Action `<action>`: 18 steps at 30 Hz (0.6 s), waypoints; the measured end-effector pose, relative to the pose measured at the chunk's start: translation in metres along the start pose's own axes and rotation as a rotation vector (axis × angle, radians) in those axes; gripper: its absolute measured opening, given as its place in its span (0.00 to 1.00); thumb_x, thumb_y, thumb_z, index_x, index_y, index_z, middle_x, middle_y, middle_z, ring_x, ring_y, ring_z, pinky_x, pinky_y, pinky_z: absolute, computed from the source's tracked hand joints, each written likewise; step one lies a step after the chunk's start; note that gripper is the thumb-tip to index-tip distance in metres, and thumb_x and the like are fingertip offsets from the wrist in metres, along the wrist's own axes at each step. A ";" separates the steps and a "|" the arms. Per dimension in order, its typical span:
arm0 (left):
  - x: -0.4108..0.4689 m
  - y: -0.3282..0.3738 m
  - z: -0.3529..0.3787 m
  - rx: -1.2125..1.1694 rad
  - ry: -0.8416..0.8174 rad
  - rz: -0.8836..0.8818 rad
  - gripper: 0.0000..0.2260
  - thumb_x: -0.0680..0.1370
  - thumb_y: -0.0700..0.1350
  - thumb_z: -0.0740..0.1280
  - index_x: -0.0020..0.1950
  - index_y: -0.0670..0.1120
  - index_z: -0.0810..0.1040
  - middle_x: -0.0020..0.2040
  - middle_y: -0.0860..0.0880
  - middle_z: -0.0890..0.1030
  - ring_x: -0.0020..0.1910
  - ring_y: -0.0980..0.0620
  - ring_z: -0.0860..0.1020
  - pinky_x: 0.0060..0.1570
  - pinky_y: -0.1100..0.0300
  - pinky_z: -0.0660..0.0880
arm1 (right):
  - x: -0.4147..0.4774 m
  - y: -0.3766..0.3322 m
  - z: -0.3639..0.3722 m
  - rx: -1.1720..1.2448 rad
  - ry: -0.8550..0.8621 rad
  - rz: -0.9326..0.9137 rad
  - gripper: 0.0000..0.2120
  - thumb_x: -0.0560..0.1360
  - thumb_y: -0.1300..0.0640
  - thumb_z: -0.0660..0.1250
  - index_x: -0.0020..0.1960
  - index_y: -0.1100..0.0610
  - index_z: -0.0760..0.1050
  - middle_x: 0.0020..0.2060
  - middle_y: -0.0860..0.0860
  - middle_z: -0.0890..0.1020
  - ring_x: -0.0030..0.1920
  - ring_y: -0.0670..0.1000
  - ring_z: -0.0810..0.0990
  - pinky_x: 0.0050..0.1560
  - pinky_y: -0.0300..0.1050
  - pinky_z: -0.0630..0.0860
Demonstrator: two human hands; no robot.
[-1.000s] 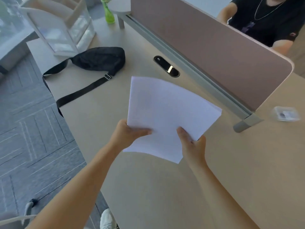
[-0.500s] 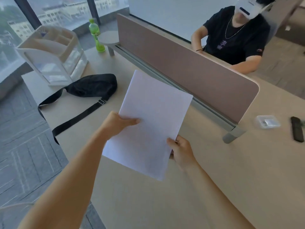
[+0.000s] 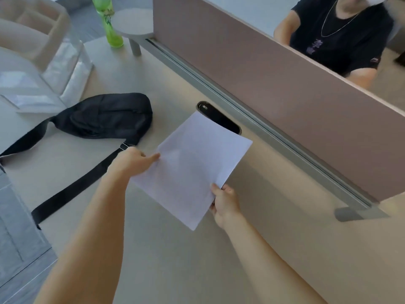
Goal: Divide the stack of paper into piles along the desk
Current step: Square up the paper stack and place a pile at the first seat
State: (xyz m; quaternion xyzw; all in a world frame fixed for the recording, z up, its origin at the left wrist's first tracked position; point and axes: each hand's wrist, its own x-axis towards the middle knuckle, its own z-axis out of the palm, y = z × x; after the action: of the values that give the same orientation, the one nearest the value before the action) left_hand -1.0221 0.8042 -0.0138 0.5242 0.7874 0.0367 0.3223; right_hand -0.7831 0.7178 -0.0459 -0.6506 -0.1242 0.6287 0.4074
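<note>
Right hand [image 3: 223,202] pinches the near right corner of the paper stack [image 3: 197,170], thumb on top. Left hand [image 3: 131,162] grips its left edge. The stack is over the desk [image 3: 175,260], with its far corner overlapping the cable port [image 3: 228,125]. Black bag [image 3: 103,115] lies left.

One head-worn wide-angle camera looks forward and down onto the desk [image 3: 179,266] from close above, facing the divider panel [image 3: 263,84].

A black sling bag [image 3: 105,115] lies beside a white organizer [image 3: 39,62]. A green bottle [image 3: 109,23] stands near the divider panel [image 3: 263,84]; a person in black [image 3: 341,36] sits behind it.
</note>
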 end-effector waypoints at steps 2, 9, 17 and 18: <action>0.026 -0.005 -0.003 0.017 0.017 -0.008 0.22 0.75 0.61 0.63 0.37 0.42 0.76 0.36 0.45 0.74 0.33 0.46 0.71 0.34 0.58 0.66 | 0.015 -0.004 0.021 0.019 0.034 0.016 0.08 0.80 0.62 0.63 0.45 0.56 0.78 0.39 0.51 0.84 0.37 0.50 0.82 0.40 0.46 0.81; 0.070 -0.006 0.010 -0.125 0.092 -0.017 0.17 0.78 0.50 0.59 0.39 0.38 0.73 0.36 0.44 0.75 0.35 0.44 0.70 0.34 0.57 0.65 | 0.050 -0.010 0.055 0.020 0.064 0.045 0.07 0.80 0.61 0.62 0.47 0.56 0.78 0.42 0.51 0.85 0.41 0.52 0.83 0.50 0.53 0.82; 0.077 -0.003 0.019 -0.161 0.130 -0.035 0.13 0.78 0.51 0.58 0.46 0.42 0.74 0.43 0.46 0.77 0.44 0.42 0.74 0.41 0.55 0.70 | 0.061 -0.018 0.059 -0.073 0.065 0.111 0.08 0.76 0.61 0.63 0.52 0.57 0.79 0.48 0.55 0.86 0.50 0.58 0.85 0.45 0.52 0.84; 0.076 -0.003 0.018 -0.145 0.133 -0.029 0.13 0.77 0.52 0.58 0.48 0.42 0.75 0.44 0.46 0.77 0.45 0.42 0.74 0.42 0.55 0.71 | 0.060 -0.022 0.057 -0.121 0.076 0.115 0.09 0.74 0.61 0.63 0.52 0.58 0.80 0.48 0.56 0.86 0.49 0.58 0.85 0.44 0.52 0.84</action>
State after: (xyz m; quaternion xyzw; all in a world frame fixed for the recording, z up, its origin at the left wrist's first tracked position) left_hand -1.0333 0.8624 -0.0652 0.4842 0.8100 0.1238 0.3069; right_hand -0.8175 0.7934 -0.0670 -0.7034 -0.1089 0.6173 0.3351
